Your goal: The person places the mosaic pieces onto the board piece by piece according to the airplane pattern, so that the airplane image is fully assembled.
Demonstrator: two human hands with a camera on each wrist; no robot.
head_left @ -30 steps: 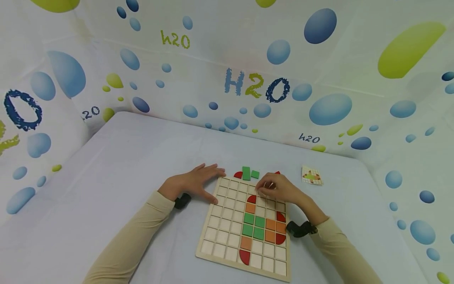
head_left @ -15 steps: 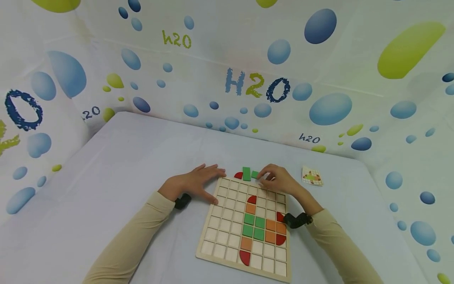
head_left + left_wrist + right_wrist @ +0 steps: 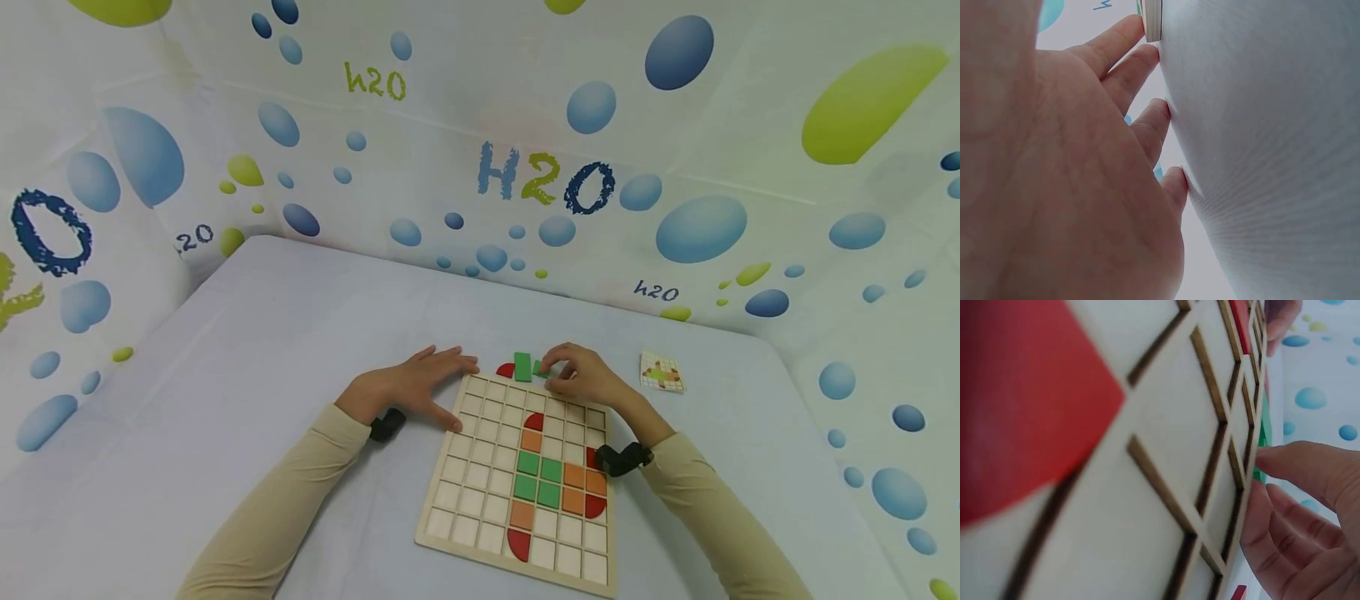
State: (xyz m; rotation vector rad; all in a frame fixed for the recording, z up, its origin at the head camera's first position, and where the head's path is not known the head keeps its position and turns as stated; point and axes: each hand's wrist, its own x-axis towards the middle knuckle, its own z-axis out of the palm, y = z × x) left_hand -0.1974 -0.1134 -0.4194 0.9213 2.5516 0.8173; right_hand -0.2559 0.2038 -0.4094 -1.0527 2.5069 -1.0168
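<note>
My left hand (image 3: 416, 385), fingers spread, rests at the far left corner of the wooden grid board (image 3: 452, 472); the left wrist view shows its fingertips along the cloth and the board's edge (image 3: 1153, 22). Beyond the far edge my right hand (image 3: 588, 377) pinches a small green square tile (image 3: 537, 368), partly hidden by the fingers; in the right wrist view green shows between thumb and forefinger. Beside it lie a green rectangular tile (image 3: 522, 367) and a red rounded tile (image 3: 506, 370). Green tiles (image 3: 538, 481), orange tiles (image 3: 573, 475) and red rounded tiles (image 3: 519, 543) fill several cells.
A small pattern card (image 3: 662, 372) lies on the white cloth (image 3: 300, 333) to the right of the board. Another red piece (image 3: 1239, 592) shows beyond the board's edge in the right wrist view. A patterned sheet (image 3: 420, 167) rises behind the table.
My right hand has moved from over the board to the small green square tile beyond its far edge, and its fingers now close on it. The left hand has stayed in place.
</note>
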